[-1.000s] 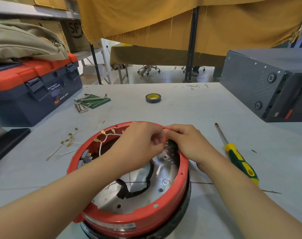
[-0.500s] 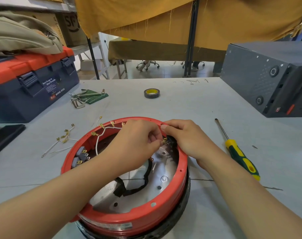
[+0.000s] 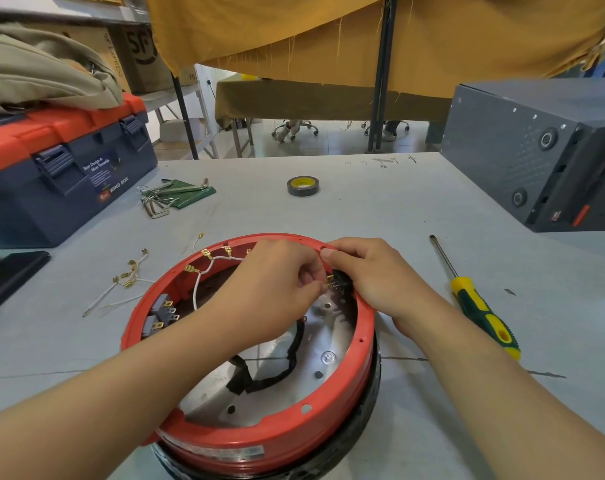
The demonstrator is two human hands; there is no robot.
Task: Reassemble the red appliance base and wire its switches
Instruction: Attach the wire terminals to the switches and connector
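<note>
While mustard cloth hangs behind our matte grey table (image 3: 380,216), the round red base (image 3: 259,431) sits near us; our left hand (image 3: 273,289) pinches a brass terminal, our right hand (image 3: 373,275) grips the black switch (image 3: 341,280).

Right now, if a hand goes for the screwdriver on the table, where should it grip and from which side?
Grip the screwdriver by its green-and-yellow handle, the thick part nearer the person, coming from above or its right side. It lies flat on the table with bare shaft pointing away; the red base and right hand crowd its left.
</note>
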